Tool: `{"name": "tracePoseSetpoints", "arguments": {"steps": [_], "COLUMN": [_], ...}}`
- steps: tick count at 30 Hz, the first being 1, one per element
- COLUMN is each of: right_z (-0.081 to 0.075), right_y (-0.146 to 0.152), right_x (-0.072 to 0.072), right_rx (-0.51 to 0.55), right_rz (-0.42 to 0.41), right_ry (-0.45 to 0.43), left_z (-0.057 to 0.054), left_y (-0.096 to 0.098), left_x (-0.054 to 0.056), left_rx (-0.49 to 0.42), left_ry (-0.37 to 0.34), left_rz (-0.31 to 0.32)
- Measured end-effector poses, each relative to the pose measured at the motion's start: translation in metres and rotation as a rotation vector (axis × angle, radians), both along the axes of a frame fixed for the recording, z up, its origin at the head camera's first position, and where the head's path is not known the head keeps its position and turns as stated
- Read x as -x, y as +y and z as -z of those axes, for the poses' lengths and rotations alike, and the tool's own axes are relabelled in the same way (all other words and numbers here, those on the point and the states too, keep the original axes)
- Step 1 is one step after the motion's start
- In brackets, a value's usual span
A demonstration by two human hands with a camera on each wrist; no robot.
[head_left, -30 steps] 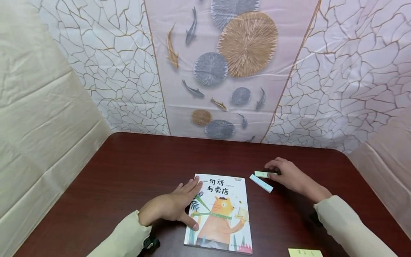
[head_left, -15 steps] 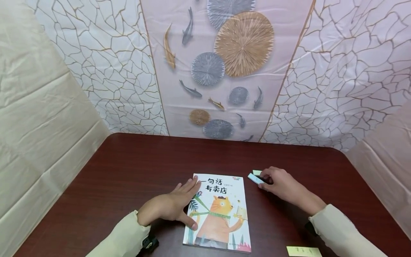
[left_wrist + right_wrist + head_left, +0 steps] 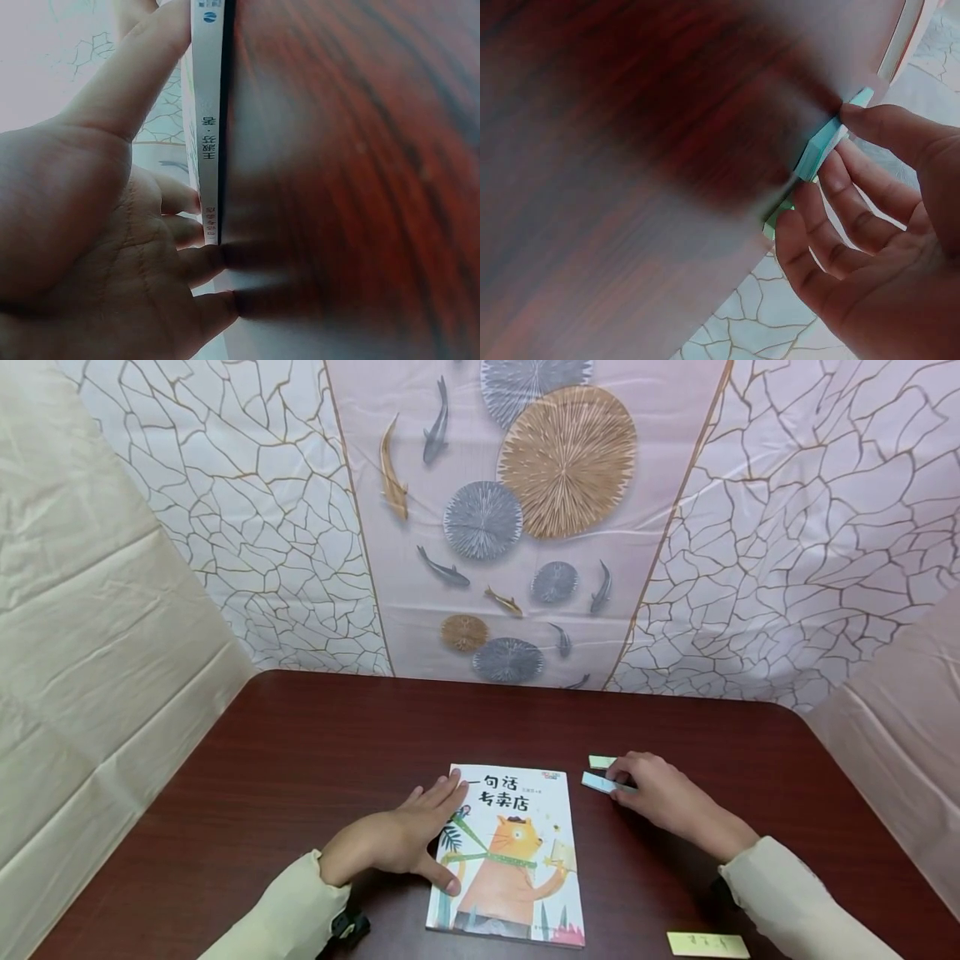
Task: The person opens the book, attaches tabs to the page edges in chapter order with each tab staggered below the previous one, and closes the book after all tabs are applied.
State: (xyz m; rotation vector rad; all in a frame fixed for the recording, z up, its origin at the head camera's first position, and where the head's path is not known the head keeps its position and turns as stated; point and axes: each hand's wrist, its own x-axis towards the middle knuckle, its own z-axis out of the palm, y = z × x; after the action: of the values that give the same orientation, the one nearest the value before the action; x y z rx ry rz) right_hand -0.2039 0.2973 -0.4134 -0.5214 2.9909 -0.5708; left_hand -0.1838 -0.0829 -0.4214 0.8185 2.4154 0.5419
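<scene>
A picture book with an orange cat on its white cover lies flat on the table. My left hand rests on its left side, thumb and fingers spread; the left wrist view has the fingers along the book's spine. To the right of the book, my right hand pinches a narrow blue sticky-note pad between thumb and fingers. Just behind it lies a similar green pad, partly covered by the fingers. In the right wrist view, the thumb is on the blue pad's near side.
A yellow sticky-note pad with faint writing lies at the front right of the dark red wooden table. Patterned cloth hangs behind the table, with plain cream cloth at the left side.
My right hand has moved from the green pad to the blue one and taken hold of it. The blue pad has turned from a steep slant to nearly parallel with the green. My left hand stays put.
</scene>
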Motion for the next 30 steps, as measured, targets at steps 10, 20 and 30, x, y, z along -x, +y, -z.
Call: {"name": "tracePoseSetpoints", "arguments": {"steps": [10, 20, 30], "right_z": [0.002, 0.002, -0.002], "right_y": [0.014, 0.019, 0.021], "right_x": [-0.005, -0.007, -0.013], "right_rx": [-0.020, -0.003, -0.019], "right_rz": [-0.055, -0.113, -0.099], "right_ry": [0.037, 0.073, 0.028], "left_z": [-0.001, 0.000, 0.000], "left_y": [0.000, 0.000, 0.001], "left_x": [0.000, 0.000, 0.001], "left_rx": [-0.011, -0.009, 0.002], "left_ry": [0.005, 0.001, 0.000], "left_rz": [0.011, 0.006, -0.001]}}
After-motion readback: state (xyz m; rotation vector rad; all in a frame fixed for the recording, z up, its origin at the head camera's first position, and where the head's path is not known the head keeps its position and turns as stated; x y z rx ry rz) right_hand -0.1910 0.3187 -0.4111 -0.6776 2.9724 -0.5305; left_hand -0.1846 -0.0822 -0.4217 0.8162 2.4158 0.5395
